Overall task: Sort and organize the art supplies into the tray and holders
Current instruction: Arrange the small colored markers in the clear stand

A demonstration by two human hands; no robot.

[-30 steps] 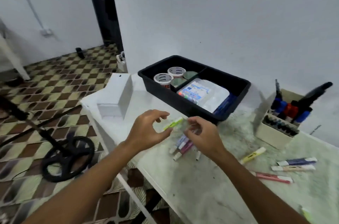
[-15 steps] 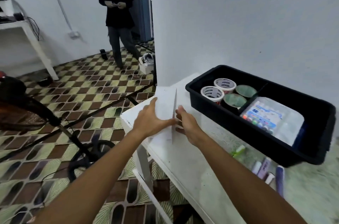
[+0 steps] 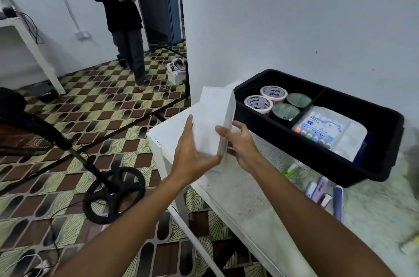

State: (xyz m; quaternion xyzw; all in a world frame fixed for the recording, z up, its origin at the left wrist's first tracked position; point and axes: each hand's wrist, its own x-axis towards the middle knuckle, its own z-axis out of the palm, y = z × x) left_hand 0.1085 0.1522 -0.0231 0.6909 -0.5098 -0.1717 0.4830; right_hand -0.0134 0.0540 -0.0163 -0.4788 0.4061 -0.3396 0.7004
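A white box-shaped holder is raised and tilted over the left corner of the white table. My left hand lies flat against its left face, thumb under the lower corner. My right hand grips its right side, thumb on the front edge. To the right stands the black tray, holding tape rolls and a clear pack of colour pens. Several loose markers and a green highlighter lie in front of the tray.
A person in dark clothes stands by the doorway at the back. A black fan stand with a round base is on the tiled floor left of the table. A white side table stands far left.
My hands left the markers, moved left to the white holder and took it between them. It now sits higher and more tilted than half a second ago. My view swung left.
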